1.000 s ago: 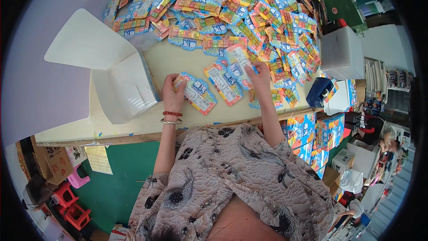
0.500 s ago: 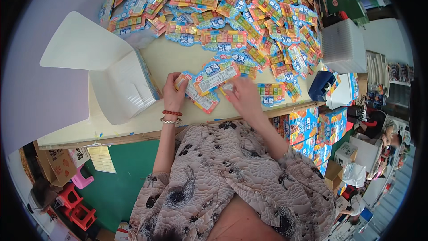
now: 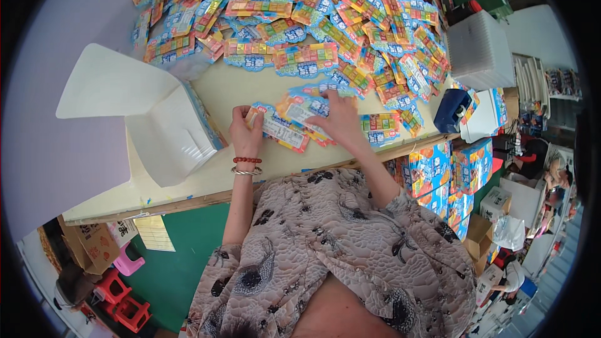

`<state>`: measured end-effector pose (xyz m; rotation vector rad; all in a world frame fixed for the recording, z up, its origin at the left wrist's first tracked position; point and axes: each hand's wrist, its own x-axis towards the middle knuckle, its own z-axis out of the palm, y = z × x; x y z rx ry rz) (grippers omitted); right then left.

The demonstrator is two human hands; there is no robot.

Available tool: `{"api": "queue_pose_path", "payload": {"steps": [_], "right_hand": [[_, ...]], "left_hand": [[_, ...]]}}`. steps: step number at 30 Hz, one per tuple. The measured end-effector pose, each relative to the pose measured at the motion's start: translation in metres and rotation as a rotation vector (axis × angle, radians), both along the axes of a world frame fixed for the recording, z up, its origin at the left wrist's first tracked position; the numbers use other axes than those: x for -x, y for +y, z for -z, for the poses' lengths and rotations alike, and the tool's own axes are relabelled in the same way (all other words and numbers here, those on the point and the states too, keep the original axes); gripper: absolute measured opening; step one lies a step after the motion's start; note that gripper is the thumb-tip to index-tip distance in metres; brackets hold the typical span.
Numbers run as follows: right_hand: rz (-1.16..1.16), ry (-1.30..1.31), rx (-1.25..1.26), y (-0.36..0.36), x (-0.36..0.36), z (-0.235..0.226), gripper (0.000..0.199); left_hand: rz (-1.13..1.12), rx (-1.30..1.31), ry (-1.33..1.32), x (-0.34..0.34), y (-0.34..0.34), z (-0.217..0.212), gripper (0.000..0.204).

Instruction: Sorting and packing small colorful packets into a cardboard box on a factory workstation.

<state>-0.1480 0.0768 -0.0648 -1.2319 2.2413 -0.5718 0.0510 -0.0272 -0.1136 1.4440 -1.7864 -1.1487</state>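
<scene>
Now the left hand pinches one end of a packet between thumb and fingers, the flat blue-and-orange card slanting down to the right with its white label panel up. Just beside it, the right hand has thumb and fingers closed on a second packet, which is blurred and overlaps the first at its upper edge. Corners of other packets show below the right hand; how many is hard to tell.

A red bead bracelet and a pale bangle circle the left wrist. Both packets are over the near part of the pale table, close to its front edge. To the left stands a white box, its flap open and its inside facing the person. Beyond the hands a broad pile of similar packets covers the far side, some face up with coloured squares.

On the right are a dark blue device and, behind it, a stack of whitish trays. Lower down, blue printed cartons are stacked beside the table. At lower left, red stools and a pink stool stand on the green floor.
</scene>
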Motion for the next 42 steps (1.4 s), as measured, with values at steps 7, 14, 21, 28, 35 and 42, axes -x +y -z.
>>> {"api": "queue_pose_path", "payload": {"steps": [7, 14, 21, 28, 35, 42], "right_hand": [[-0.130, 0.134, 0.269, 0.012, -0.032, 0.003, 0.077], [0.057, 0.045, 0.084, 0.031, -0.015, 0.006, 0.081], [0.090, -0.505, 0.082, 0.002, 0.015, -0.023, 0.054], [-0.250, -0.387, 0.367, 0.003, -0.001, 0.004, 0.052], [-0.299, 0.191, 0.487, 0.003, -0.026, -0.008, 0.062], [0.271, -0.668, 0.183, 0.035, -0.038, -0.006, 0.058]], "left_hand": [[0.032, 0.047, 0.044, 0.007, 0.007, -0.005, 0.029], [0.076, -0.041, 0.145, 0.011, 0.010, -0.004, 0.028], [0.051, -0.049, 0.282, 0.004, 0.001, 0.013, 0.022], [-0.039, -0.363, 0.475, 0.008, 0.008, -0.012, 0.031], [0.244, -0.195, 0.375, -0.001, 0.038, -0.038, 0.064], [-0.024, 0.305, 0.255, -0.007, 0.056, -0.024, 0.059]]}}
